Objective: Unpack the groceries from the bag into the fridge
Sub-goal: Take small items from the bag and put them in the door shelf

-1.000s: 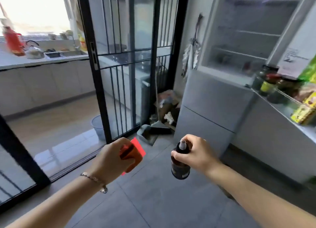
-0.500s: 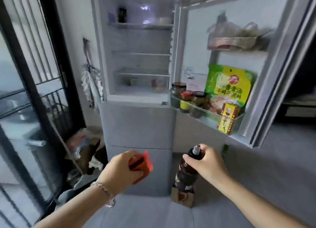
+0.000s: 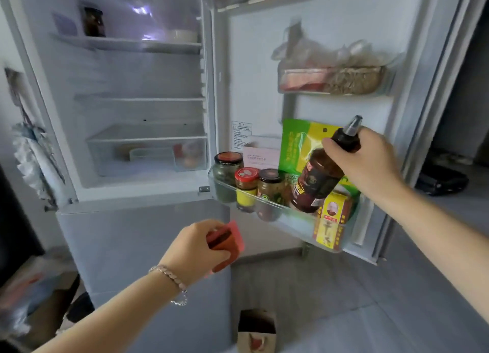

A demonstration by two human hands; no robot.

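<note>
Fridge [image 3: 127, 167], a white one with its upper door swung open to the right, filled most of the view. On its top inner shelf, at left, we saw a dark glass jar [image 3: 92, 22]; a clear plastic drawer [image 3: 148, 154] sat lower down. Our left hand [image 3: 195, 246] was held in front of the closed lower compartment, fingers curled tight around a small orange-red packet [image 3: 225, 244], bracelet at the wrist. Below, on the grey floor, stood a brown paper bag [image 3: 256, 331], top open. On the door, the clear lower door bin [image 3: 285, 215] held a green-filled jar with a dark lid [image 3: 227, 175], a red-lidded jar with yellow label [image 3: 246, 186], a third brown-lidded jar [image 3: 270, 191], a green and yellow pouch [image 3: 299, 146] and a yellow and red carton [image 3: 330, 220]. Our right hand [image 3: 367, 164] gripped the neck of a dark brown sauce bottle with a clear cap [image 3: 322, 172], fingers wrapped around it. Bottle was tilted, its base down in the bin between the third jar and the carton; we could not tell if it touched the bin floor. The upper door bin [image 3: 330, 80] held bagged food, too blurred to name.
</note>
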